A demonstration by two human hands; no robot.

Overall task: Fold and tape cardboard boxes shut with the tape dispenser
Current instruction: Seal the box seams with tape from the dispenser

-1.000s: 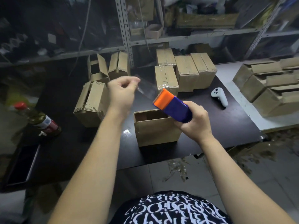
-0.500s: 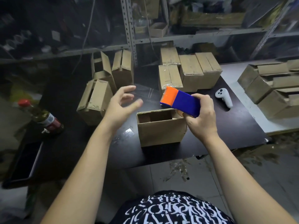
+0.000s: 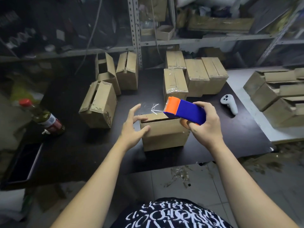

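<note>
One tape dispenser points left.

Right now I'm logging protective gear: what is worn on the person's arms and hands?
Nothing: the left hand and right hand are ungloved; no watch, wristband or sleeve shows. Below is a black shirt with white lettering.
</note>
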